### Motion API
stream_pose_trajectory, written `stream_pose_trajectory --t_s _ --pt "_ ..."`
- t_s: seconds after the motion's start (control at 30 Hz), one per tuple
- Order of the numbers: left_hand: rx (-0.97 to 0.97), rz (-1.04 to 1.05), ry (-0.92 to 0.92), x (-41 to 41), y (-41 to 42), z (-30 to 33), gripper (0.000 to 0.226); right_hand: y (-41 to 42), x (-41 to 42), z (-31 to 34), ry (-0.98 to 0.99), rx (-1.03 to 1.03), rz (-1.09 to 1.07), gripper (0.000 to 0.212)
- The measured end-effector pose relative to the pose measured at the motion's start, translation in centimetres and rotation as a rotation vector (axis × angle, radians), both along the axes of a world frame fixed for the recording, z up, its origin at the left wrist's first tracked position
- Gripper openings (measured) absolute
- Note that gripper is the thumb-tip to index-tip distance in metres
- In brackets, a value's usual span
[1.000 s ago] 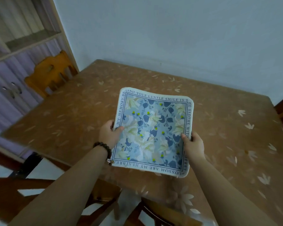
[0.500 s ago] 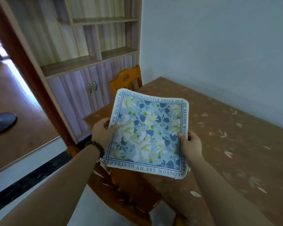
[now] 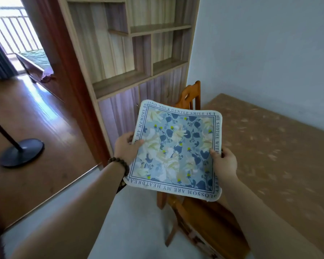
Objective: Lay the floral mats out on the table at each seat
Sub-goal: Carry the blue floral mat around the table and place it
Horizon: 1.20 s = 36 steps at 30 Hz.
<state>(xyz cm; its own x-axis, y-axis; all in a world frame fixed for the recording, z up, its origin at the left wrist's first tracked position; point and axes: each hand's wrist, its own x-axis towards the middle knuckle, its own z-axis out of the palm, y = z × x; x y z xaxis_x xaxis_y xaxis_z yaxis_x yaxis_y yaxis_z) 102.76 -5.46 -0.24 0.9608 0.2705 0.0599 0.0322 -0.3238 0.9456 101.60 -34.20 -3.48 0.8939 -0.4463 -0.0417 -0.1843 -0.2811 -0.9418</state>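
Head view: both hands hold one floral mat [image 3: 176,150] up in the air, flat side facing the camera, well clear of the table [image 3: 281,146]. Left hand [image 3: 125,148] pinches the mat's left edge, thumb on the printed face, fingers behind. A dark bead bracelet [image 3: 120,165] sits on that wrist. Right hand [image 3: 224,163] clamps the right edge the same way, thumb on top.

Mat is square, blue and cream flowers, white border with dark lettering all round; corners curl slightly. Whether it is a single mat or a stack, cannot tell.

The mat hangs over a wooden chair [image 3: 191,206], which is pushed in at the table's left end. Table top is brown with pale leaf marks, running off to the right along a pale wall. Behind the chair, a shelf cabinet [image 3: 138,53] with lower doors. Far left, a dark round stand base [image 3: 22,152] on a wooden floor.
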Motion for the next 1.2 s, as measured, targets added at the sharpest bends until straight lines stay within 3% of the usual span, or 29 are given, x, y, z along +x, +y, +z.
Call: stream_pose_trajectory --t_s 0.33,0.67,1.0,1.2 --pt "-0.091 -0.137 0.023 13.0 5.2 -3.1 0.017 6.3 8.4 -1.3 -0.003 -0.065 -0.167 0.011" --pt "-0.002 -0.368 0.036 34.8 3.7 -2.5 0.016 7.1 24.0 -2.4 0.001 0.021 -0.405 0.010" --pt "-0.025 -0.711 0.024 50.9 -6.1 -0.4 0.018 2.8 32.2 -0.3 0.003 0.042 -0.747 0.007" --pt "-0.028 -0.952 0.012 59.1 -13.8 -1.5 0.027 1.0 36.3 -1.4 0.004 0.048 -1.001 0.029"
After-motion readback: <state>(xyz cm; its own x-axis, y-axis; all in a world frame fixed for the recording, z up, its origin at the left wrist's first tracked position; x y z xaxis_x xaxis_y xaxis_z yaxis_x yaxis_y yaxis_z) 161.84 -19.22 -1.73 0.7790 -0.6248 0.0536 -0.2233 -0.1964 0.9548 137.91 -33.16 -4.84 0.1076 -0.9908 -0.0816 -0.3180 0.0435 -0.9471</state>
